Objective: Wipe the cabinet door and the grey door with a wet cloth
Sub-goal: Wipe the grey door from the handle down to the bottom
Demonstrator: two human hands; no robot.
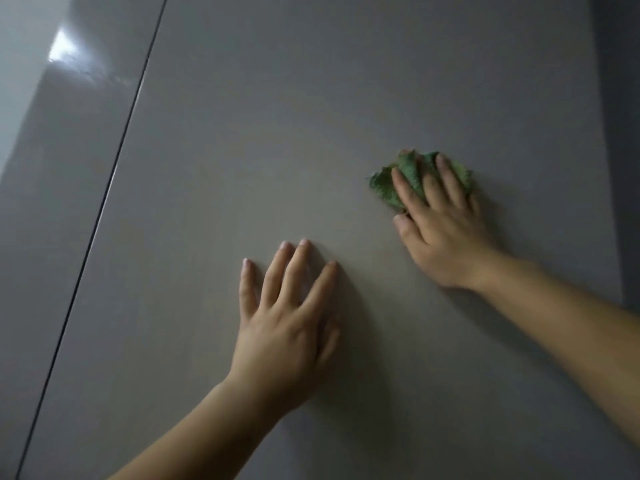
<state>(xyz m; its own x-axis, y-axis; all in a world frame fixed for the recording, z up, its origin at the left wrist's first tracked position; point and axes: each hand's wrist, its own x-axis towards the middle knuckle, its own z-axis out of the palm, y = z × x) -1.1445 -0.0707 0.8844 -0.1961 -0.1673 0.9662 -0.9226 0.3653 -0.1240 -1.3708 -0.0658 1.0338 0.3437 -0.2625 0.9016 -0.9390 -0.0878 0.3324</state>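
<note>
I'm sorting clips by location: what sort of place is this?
Likely indoors at built-in cabinets: a smooth grey door panel, a thin seam beside it, and the right hand pressing a green cloth on it.

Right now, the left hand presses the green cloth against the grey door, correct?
Not quite: it is the right hand that presses the green cloth against the grey door, as the head view shows.

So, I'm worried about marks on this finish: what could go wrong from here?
The bare left hand lies flat on the grey panel, so it may leave fingerprints there. The green cloth is bunched small under the right hand, so strokes cover little and could miss patches or streak.
</note>
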